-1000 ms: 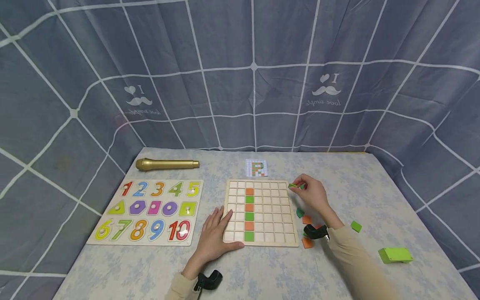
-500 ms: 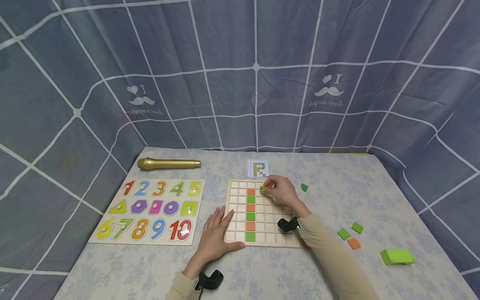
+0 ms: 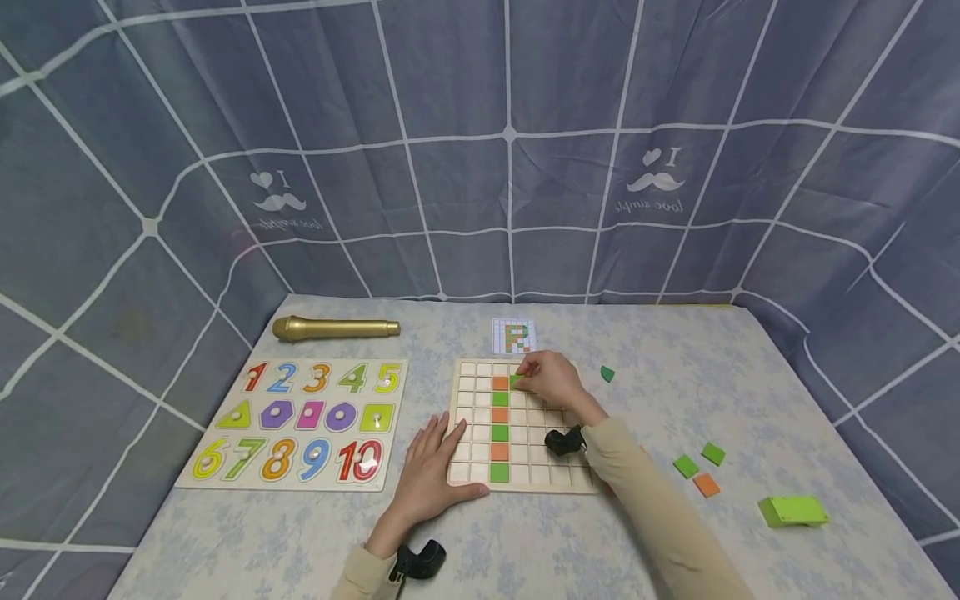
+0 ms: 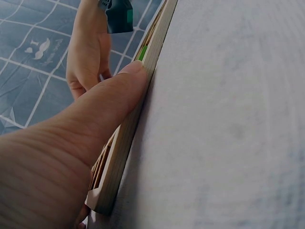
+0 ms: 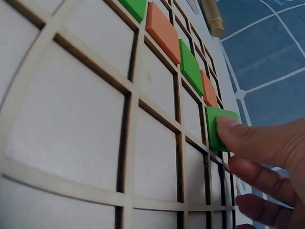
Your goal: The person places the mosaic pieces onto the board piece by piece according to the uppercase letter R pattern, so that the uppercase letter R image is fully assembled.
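A grey-blue curtain [image 3: 510,192] ruled with white lines rises behind the far edge of the table [image 3: 525,542], whose pale top has a faint blue pattern. Toward the table's left edge lies a number puzzle [image 3: 281,486] with digits 1 to 10 and a row of shapes. Beside it, around the table's middle, a wooden grid board [image 3: 534,437] lies flat. The person's left hand [image 3: 430,477] rests on the board's near left corner, fingers spread, thumb along the near edge. The right hand [image 3: 558,383] pinches a green tile over the board. A gold microphone [image 3: 337,328] lies near the table's far left corner, and a lime-green block [image 3: 793,512] sits near the right edge. A small pattern card [image 3: 514,336] lies between the board and the table's far edge. A column of six tiles [image 3: 499,432] alternates orange and green in the board. The pinched green tile [image 5: 212,131] is just right of the column's farthest, orange one; whether it is fully seated cannot be told. Three loose tiles [image 3: 686,467], two green and one orange, lie right of the board; a dark green piece [image 3: 607,374] lies nearer its far right corner.
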The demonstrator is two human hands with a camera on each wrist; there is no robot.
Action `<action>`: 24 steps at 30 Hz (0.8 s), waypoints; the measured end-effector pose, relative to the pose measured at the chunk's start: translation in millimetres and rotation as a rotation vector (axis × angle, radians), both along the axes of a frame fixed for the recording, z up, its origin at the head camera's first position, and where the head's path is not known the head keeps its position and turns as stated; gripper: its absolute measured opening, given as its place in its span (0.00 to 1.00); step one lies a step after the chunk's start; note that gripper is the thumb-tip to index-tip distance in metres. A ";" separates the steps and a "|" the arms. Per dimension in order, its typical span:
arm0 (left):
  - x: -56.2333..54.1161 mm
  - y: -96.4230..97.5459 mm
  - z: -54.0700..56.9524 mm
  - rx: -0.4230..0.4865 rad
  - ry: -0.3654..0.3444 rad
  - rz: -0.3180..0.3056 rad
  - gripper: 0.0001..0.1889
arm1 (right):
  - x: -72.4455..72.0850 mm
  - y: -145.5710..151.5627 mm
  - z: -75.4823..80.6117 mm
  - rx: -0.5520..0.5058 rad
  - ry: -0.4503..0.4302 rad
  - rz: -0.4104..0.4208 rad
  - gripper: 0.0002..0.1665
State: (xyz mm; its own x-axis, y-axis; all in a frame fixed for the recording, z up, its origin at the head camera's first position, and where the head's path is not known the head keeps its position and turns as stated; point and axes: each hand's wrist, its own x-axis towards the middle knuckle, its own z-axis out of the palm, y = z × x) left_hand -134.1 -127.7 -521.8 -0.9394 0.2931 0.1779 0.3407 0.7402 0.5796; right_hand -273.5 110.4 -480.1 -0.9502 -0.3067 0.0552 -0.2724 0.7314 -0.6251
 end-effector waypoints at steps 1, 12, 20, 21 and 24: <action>-0.5 0.0 -0.2 -0.002 0.006 0.000 0.53 | -0.8 -0.1 1.1 0.015 -0.006 -0.002 0.05; 1.7 0.6 0.6 0.000 -0.027 -0.004 0.53 | 1.4 0.8 2.6 0.177 0.074 0.047 0.07; 1.1 0.9 -0.3 -0.001 -0.025 -0.004 0.53 | 4.6 1.0 3.6 0.223 0.136 0.082 0.07; 1.0 0.7 0.0 -0.001 -0.026 -0.005 0.53 | 4.4 2.2 2.7 0.211 0.124 0.092 0.08; 0.2 0.0 0.9 -0.004 -0.023 -0.009 0.53 | 3.6 6.0 -0.1 0.188 0.109 0.133 0.12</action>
